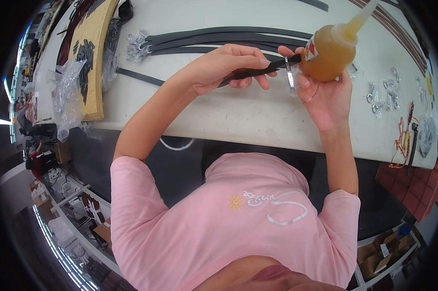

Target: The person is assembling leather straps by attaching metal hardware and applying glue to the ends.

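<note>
My left hand [231,68] pinches a flat black strap [250,73] between thumb and fingers near its end. The strap's end reaches a metal clasp [290,75] partly wrapped in clear plastic. The clasp sits at the fingertips of my right hand [328,99], and I cannot tell whether those fingers grip the strap too. Resting in the same right hand is a squeeze bottle [329,54] of amber liquid, its pale nozzle pointing up and to the right. The bottle hides part of the right fingers.
More black straps [219,36] with plastic-wrapped clasps [138,46] lie behind my hands. At left stands a tan board [93,68] bearing small black pieces, beside clear plastic bags [69,99]. Loose metal clasps [376,101], an orange cord [401,140] and brown strips [398,31] lie at right.
</note>
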`<state>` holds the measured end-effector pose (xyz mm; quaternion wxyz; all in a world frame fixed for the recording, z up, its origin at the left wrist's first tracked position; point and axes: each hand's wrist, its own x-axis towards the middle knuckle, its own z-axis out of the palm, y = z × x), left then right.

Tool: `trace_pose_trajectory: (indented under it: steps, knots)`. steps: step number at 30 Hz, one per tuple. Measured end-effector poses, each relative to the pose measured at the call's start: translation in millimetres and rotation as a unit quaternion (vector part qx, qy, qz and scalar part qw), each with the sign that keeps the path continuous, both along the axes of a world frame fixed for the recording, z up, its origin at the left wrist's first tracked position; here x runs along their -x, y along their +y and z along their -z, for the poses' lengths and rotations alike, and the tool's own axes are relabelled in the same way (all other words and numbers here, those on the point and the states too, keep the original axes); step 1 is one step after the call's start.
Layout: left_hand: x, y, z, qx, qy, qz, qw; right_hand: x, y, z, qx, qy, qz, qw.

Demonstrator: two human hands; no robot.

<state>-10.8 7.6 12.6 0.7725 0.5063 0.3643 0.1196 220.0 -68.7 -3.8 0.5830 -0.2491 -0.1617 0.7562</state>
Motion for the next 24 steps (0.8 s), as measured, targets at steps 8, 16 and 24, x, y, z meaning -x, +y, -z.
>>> trace_pose_trajectory:
  steps: [8,16,24]
  knots:
    - [-0.5,-6.0,1.7,0.083,-0.015,0.021,0.996,-4.1,-6.6,3.2,0.051,-0.043,-0.007,0.998]
    - [-1.6,-6.9,13.8,0.135,-0.019,0.030,0.990,-7.9,-9.3,9.8,0.044,-0.026,-0.006,0.999]
    - [-4.6,-4.5,13.9,0.147,-0.025,0.014,0.989,-13.5,-6.1,15.2,0.045,0.000,-0.013,0.999]
